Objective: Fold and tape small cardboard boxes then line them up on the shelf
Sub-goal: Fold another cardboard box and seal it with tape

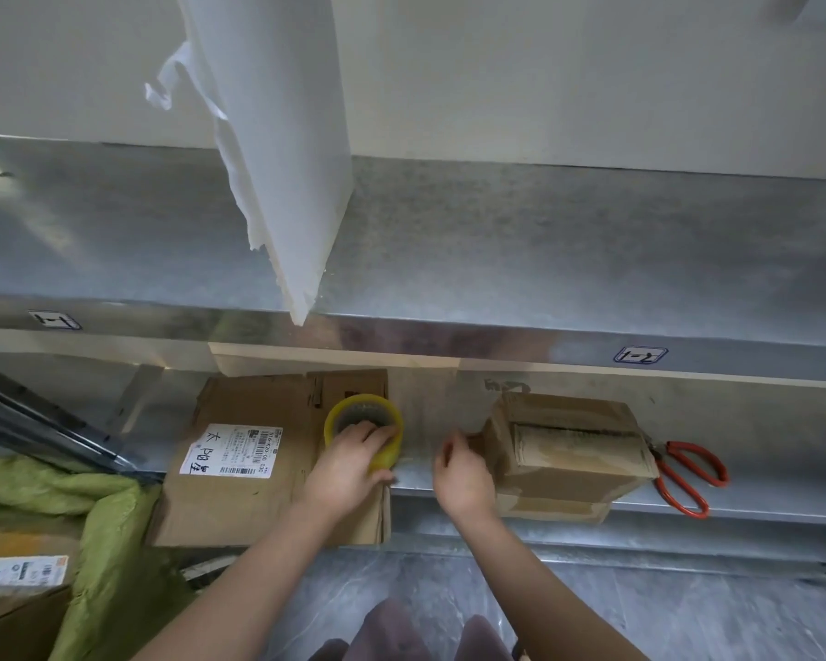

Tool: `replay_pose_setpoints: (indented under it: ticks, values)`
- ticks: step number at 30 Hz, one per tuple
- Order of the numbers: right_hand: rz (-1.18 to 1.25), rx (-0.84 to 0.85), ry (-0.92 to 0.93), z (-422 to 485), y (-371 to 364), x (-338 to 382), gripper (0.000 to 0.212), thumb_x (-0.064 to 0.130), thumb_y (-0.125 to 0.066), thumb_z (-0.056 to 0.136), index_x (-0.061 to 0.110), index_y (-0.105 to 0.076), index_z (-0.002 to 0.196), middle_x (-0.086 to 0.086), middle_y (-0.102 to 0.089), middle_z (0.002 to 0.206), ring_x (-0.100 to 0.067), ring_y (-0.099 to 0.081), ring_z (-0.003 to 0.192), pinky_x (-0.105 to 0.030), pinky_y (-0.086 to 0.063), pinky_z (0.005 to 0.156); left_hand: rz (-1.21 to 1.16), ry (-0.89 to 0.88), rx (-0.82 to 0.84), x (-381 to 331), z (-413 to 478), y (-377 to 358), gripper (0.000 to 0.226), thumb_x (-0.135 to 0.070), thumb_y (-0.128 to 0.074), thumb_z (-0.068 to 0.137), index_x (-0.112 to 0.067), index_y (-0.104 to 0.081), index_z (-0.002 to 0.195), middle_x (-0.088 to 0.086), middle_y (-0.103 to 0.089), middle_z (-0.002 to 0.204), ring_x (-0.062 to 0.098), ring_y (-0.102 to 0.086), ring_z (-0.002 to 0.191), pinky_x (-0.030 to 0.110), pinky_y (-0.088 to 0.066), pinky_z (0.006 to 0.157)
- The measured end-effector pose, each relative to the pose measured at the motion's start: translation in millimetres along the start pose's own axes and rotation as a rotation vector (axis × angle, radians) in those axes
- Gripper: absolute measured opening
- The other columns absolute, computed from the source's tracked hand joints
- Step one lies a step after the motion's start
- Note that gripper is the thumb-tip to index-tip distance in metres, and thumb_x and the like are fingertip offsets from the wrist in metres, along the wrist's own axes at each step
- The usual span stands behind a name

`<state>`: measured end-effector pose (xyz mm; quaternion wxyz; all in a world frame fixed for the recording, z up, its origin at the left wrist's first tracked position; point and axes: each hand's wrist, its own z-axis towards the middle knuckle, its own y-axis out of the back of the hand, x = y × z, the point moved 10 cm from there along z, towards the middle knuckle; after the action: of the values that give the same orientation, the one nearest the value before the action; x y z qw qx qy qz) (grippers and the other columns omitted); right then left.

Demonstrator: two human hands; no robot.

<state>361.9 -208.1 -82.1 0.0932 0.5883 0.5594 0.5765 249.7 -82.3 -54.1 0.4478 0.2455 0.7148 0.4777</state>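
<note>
The left grip (pixel 349 462) holds the tape roll (pixel 335 419), the right grip (pixel 463 474) seems to pinch the tape end (pixel 442 458) beside the folded box (pixel 568 450) on the shelf (pixel 759 469), so next pull tape over the box.

Lower shelf (pixel 759 436) is pretty cramped. Flattened cardboard (pixel 258 498) fills the centre-left, the tape roll (pixel 364 429) sits at its right edge, and the small box (pixel 568 450) takes centre-right with red scissors (pixel 687 474) just beside it. The only bare strip is between roll and box (the right hand (pixel 463 474) is already in it, the left hand (pixel 349 462) is on the roll). Far right past the scissors is open metal. The upper shelf (pixel 592 260) is free either side of the white sheet (pixel 277 136) hanging mid-frame. Lower left is blocked by green cloth (pixel 106 517) and slanted metal bars (pixel 44 422).
</note>
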Motion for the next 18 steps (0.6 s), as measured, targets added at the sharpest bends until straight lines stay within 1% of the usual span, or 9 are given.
replay_pose_setpoints:
  ticks: [3, 7, 10, 12, 15, 18]
  values:
    - [-0.106, 0.037, -0.011, 5.1, -5.9, -5.7, 0.021, 0.034, -0.041, 0.101, 0.018, -0.05, 0.112, -0.006, -0.067, 0.097, -0.026, -0.066, 0.09, -0.032, -0.05, 0.069, 0.015, -0.025, 0.014, 2.6, -0.2, -7.2, 0.066, -0.043, -0.063, 0.088, -0.03, -0.038, 0.147, 0.002, -0.041, 0.143, 0.022, -0.035, 0.132, 0.036, -0.03, 0.111]
    - [-0.182, 0.051, -0.006, 11.8, -14.3, -5.9, 0.023, 0.035, -0.04, 0.102, 0.018, -0.051, 0.113, -0.005, -0.066, 0.1, -0.025, -0.065, 0.092, -0.032, -0.049, 0.071, 0.019, -0.057, 0.031, 4.5, 3.7, -9.2, 0.064, -0.044, -0.062, 0.089, -0.031, -0.037, 0.147, 0.002, -0.036, 0.145, 0.022, -0.027, 0.136, 0.037, -0.025, 0.114]
    - [-0.226, 0.041, -0.014, 16.5, -19.2, -8.4, 0.024, 0.038, -0.04, 0.101, 0.02, -0.053, 0.111, -0.002, -0.064, 0.098, -0.022, -0.064, 0.089, -0.03, -0.049, 0.068, 0.165, -0.113, 0.04, -1.6, 7.3, -13.1, 0.063, -0.047, -0.058, 0.09, -0.031, -0.036, 0.147, 0.002, -0.035, 0.146, 0.024, -0.023, 0.139, 0.038, -0.023, 0.115]
    - [-0.273, 0.001, 0.012, 15.7, -20.6, -8.5, 0.023, 0.039, -0.041, 0.1, 0.021, -0.053, 0.109, 0.0, -0.063, 0.099, -0.022, -0.064, 0.086, -0.029, -0.048, 0.066, 0.248, -0.136, 0.027, -7.0, 9.5, -16.0, 0.062, -0.05, -0.055, 0.091, -0.032, -0.036, 0.147, 0.001, -0.034, 0.147, 0.025, -0.02, 0.141, 0.039, -0.02, 0.115]
    - [-0.33, -0.082, 0.064, 12.0, -19.4, -7.4, 0.023, 0.039, -0.041, 0.1, 0.022, -0.051, 0.111, 0.003, -0.057, 0.109, -0.023, -0.063, 0.082, -0.027, -0.043, 0.059, 0.263, -0.117, 0.03, -6.9, 11.2, -20.0, 0.062, -0.052, -0.054, 0.09, -0.033, -0.036, 0.146, -0.001, -0.03, 0.15, 0.026, -0.015, 0.144, 0.041, -0.016, 0.117]
    - [-0.368, -0.09, 0.088, 12.1, -21.4, -7.7, 0.025, 0.037, -0.04, 0.1, 0.022, -0.047, 0.118, 0.003, -0.052, 0.116, -0.023, -0.063, 0.081, -0.028, -0.043, 0.056, 0.251, -0.113, 0.039, -4.4, 9.7, -21.6, 0.063, -0.053, -0.054, 0.091, -0.034, -0.034, 0.147, -0.001, -0.027, 0.153, 0.025, -0.011, 0.146, 0.042, -0.013, 0.118]
